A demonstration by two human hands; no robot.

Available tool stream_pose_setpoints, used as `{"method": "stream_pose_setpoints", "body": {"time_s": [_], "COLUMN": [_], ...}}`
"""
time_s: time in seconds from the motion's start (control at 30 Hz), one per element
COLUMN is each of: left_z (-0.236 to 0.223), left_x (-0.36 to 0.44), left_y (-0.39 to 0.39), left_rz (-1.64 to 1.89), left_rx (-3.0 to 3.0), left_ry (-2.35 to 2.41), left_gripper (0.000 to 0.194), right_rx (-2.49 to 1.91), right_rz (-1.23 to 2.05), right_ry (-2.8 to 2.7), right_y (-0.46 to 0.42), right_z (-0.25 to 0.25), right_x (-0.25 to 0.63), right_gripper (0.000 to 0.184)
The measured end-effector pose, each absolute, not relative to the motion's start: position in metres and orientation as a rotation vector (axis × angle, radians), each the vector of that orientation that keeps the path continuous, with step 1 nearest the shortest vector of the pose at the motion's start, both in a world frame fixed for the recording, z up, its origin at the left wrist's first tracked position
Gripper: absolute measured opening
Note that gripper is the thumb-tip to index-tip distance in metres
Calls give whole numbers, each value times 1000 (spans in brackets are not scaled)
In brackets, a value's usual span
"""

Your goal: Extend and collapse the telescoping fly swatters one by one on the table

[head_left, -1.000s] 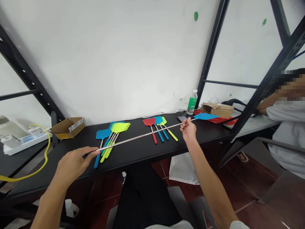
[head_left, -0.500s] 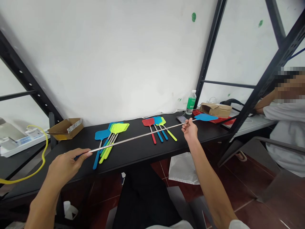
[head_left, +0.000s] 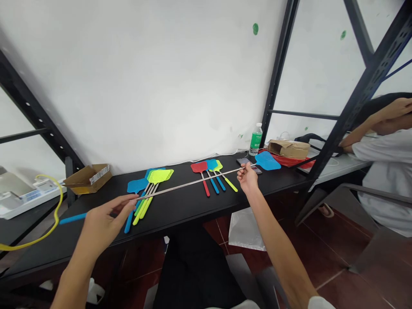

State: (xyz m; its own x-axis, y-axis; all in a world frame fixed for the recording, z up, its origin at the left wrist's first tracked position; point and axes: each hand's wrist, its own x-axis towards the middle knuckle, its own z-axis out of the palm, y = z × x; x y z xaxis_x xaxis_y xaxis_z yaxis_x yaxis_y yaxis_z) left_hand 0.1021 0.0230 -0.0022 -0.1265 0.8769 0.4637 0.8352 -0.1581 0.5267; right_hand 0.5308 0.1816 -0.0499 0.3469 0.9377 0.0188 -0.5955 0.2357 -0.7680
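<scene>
A blue fly swatter with an extended metal rod (head_left: 189, 183) is held across the desk in both hands. My left hand (head_left: 104, 221) is closed, thumb and fingers pinching the rod's left part, with the blue handle sticking out behind it. My right hand (head_left: 248, 177) pinches the other end of the rod just below the blue swatter head (head_left: 268, 160), whose mesh face is turned towards me. Beneath the rod, to the left, lies a pile of blue and yellow-green fly swatters (head_left: 161, 175). A second group, with a red fly swatter (head_left: 199, 167), lies at mid-desk.
On the black desk (head_left: 183, 208) are an open cardboard box (head_left: 86, 180), a phone (head_left: 255, 169) and a green-labelled bottle (head_left: 255, 140). A brown package (head_left: 288, 149) lies on red plastic. A yellow cable (head_left: 59, 206) hangs at left. Another person (head_left: 383, 159) sits at right beyond the metal frame.
My left hand has moved right along the swatter, from near the handle onto the rod, so the blue handle now shows behind it. The blue head has turned to show its face.
</scene>
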Motion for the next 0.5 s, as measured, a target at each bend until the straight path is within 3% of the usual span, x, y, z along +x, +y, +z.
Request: {"method": "stream_pose_setpoints", "body": {"time_s": [0.13, 0.3, 0.5], "left_z": [-7, -7, 8], "left_x": [105, 95, 87], "left_y": [29, 32, 29], "left_rz": [1066, 1438, 1915], "left_rx": [1828, 1292, 792], "left_ry": [1686, 1652, 1502], "left_gripper": [49, 51, 37], "right_rx": [-721, -668, -593], "right_rz": [1172, 1279, 1384], "right_ry": [-534, -450, -419], "right_y": [179, 174, 174], "right_z": [-50, -48, -52], "right_x": [519, 504, 498], "right_gripper": [40, 34, 26]}}
